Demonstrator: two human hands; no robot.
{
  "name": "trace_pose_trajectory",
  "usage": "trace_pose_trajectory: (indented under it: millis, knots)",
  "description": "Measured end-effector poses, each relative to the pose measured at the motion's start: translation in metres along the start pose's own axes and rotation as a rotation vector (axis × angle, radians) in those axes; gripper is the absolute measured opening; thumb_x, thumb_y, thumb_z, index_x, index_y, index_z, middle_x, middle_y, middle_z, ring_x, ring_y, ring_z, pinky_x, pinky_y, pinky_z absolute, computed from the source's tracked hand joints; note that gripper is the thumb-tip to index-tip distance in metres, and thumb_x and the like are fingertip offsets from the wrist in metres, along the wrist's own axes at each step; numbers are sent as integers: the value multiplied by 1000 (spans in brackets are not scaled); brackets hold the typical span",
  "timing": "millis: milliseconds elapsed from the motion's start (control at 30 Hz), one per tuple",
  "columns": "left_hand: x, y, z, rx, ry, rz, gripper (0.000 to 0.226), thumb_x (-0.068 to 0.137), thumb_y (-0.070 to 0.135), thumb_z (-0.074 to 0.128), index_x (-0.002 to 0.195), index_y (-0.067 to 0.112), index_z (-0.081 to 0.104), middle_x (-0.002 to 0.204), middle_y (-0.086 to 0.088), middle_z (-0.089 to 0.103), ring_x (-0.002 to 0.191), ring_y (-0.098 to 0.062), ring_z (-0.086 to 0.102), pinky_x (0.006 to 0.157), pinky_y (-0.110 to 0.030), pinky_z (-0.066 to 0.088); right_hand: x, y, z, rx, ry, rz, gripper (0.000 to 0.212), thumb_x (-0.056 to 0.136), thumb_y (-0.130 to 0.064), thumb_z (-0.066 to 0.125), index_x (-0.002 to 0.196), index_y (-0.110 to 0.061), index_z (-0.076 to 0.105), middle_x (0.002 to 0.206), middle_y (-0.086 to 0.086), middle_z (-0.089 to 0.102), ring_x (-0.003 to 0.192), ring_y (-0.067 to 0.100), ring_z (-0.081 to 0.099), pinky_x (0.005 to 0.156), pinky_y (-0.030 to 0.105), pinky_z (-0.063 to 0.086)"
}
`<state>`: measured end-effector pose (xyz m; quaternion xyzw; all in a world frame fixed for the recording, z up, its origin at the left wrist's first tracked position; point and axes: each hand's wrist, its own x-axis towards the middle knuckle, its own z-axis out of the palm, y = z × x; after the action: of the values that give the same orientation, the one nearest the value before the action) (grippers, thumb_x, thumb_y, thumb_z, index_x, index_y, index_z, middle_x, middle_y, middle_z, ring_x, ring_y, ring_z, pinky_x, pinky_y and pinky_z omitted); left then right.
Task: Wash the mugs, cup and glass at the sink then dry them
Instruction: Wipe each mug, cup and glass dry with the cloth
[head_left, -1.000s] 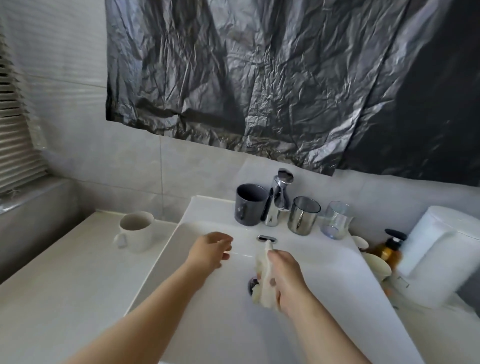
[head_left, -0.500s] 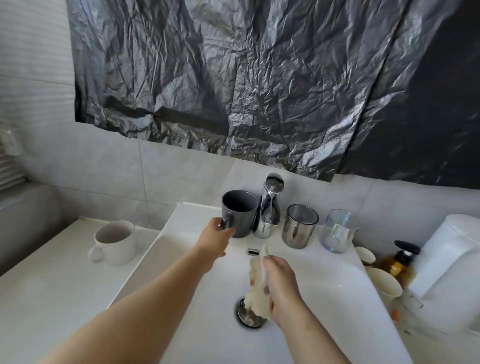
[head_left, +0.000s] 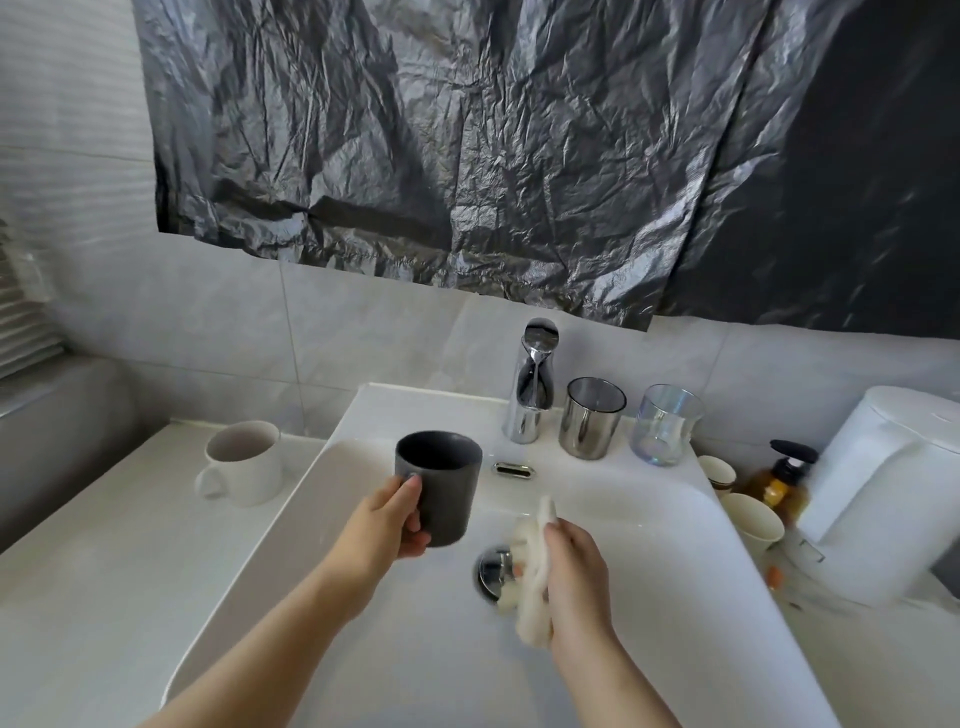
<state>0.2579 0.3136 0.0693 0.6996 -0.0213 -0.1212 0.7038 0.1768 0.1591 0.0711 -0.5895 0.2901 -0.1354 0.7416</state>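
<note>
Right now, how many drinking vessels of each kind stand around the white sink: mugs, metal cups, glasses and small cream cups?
Mugs: 2, the dark grey mug held in the left hand and the white ceramic mug
Metal cups: 1, the shiny silver metal cup
Glasses: 1, the clear iridescent glass
Small cream cups: 2, the rear small cream cup and the front small cream cup
Total: 6

Free passage was offered over the near half of the sink basin (head_left: 441, 654) and the left surface (head_left: 104, 597), where 1 white mug (head_left: 244, 462) stood. The back ledge (head_left: 415, 410) was crowded by the faucet (head_left: 530, 400), steel cup (head_left: 592, 421) and glass (head_left: 665, 426).
</note>
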Motion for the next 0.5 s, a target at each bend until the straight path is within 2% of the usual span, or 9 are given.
trace_pose_trajectory:
  millis: [67, 200, 267, 367, 433, 500]
  knots:
    - [-17, -15, -8, 65, -29, 11, 35, 101, 19, 41, 68, 11, 40, 62, -4, 43, 60, -19, 49, 60, -27, 43, -5, 10, -2, 6, 39, -39, 21, 96, -29, 52, 84, -14, 60, 77, 5, 63, 61, 24, 55, 38, 19, 42]
    - [-37, -35, -15, 135, -62, 73, 34, 97, 19, 51, 66, 9, 45, 60, -3, 45, 63, -18, 46, 65, -29, 44, -16, 33, -6, 11, 89, -57, 20, 90, -40, 58, 85, -22, 65, 83, -1, 72, 68, 23, 62, 58, 39, 51]
    - [-39, -41, -19, 399, -70, 193, 31, 94, 22, 55, 69, 5, 49, 62, 0, 48, 61, -9, 46, 63, -22, 41, -18, 40, -9, -35, 93, -76, 11, 90, -32, 59, 84, -27, 66, 85, -1, 72, 72, 25, 63, 64, 45, 54]
    - [-36, -40, -25, 848, -56, 576, 34, 91, 32, 52, 68, 7, 55, 63, 6, 51, 65, -5, 46, 56, -16, 32, -20, 41, -12, -126, 90, -101, 14, 90, -20, 54, 87, -31, 63, 86, -2, 68, 82, 30, 63, 71, 42, 54]
    - [-28, -35, -31, 1051, -74, 884, 33, 87, 35, 49, 65, 12, 60, 63, 4, 56, 63, -11, 46, 60, -17, 32, -21, 40, -12, -145, 78, -113, 15, 90, -17, 52, 88, -29, 60, 86, -2, 66, 80, 31, 63, 58, 31, 51]
    - [-17, -30, -38, 1221, -115, 1080, 31, 88, 32, 48, 65, 16, 62, 63, 2, 55, 60, -22, 51, 62, -23, 42, -23, 38, -12, -163, 63, -117, 15, 91, -17, 51, 86, -29, 58, 88, 2, 65, 77, 30, 63, 44, 23, 45]
